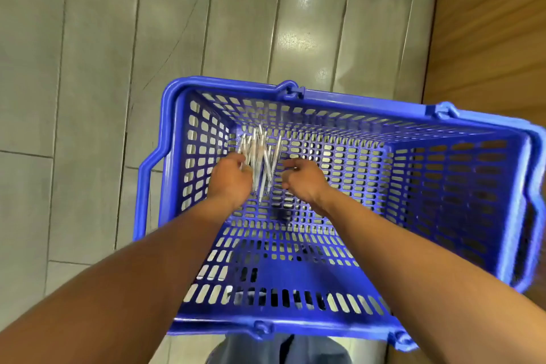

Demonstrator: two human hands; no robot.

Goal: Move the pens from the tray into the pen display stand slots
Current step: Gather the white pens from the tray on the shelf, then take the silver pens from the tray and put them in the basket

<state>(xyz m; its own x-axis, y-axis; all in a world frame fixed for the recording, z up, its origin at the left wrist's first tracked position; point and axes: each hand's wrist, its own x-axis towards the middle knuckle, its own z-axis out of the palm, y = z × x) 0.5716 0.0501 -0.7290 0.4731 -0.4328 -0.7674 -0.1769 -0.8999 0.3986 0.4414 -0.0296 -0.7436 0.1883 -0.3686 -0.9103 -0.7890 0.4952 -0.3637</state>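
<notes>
Glossy grey floor tiles (88, 68) laid in long strips catch soft overhead reflections, meeting a wood-grain panel (487, 38) at right.

Motion blur smears the pens (260, 154); the basket (443, 174) is cut off at right

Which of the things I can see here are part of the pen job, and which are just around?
Part of the job:
- pens, a pale bundle in the basket
- blue basket holding them
- left hand on the bundle
- right hand beside it

Just around:
- grey tiled floor
- wooden panel

No display stand is in view.
</notes>
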